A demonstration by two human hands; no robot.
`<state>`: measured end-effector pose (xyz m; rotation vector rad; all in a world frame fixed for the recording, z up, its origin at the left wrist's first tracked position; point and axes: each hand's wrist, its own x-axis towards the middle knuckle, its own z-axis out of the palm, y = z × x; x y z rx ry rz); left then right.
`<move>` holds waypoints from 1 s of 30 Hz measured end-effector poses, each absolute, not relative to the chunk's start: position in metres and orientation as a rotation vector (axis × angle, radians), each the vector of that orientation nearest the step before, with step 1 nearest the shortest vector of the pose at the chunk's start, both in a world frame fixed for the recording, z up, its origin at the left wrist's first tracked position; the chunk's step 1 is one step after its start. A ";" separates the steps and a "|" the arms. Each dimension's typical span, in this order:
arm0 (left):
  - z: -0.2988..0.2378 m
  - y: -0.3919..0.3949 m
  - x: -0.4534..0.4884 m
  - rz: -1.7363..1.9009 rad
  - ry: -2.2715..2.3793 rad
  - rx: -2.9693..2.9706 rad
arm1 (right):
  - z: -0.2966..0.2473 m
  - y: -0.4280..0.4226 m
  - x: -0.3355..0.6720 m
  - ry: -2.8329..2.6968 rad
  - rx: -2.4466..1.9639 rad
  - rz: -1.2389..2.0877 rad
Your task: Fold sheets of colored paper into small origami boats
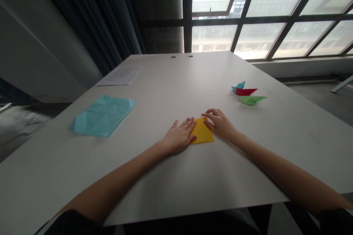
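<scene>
one white desk [165, 91] fills most of the frame. at left lies one creased light-blue paper sheet [104, 115], with printed white paper [120, 76] above it. two hands are just below center: the left hand [179, 136] lies flat over the left side of one folded yellow paper [202, 131]; the right hand [220, 124], fingers bent, is at its upper right edge, pinching or only touching, i cannot tell. three origami boats [246, 91], blue, red and green, sit right of center; two grommets [173, 57] are at top center.
</scene>
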<state>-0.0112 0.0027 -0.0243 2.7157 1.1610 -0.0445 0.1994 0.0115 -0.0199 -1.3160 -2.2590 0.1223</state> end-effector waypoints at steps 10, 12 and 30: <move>-0.016 -0.001 -0.013 -0.116 1.123 2.723 | -0.010 -0.008 0.187 -2.540 -1.245 0.329; -0.016 0.000 -0.014 -0.126 1.111 2.724 | -0.012 -0.006 0.189 -2.570 -1.219 0.376; -0.008 0.019 -0.025 -0.243 0.942 2.567 | -0.001 0.004 0.222 -2.627 -1.370 0.655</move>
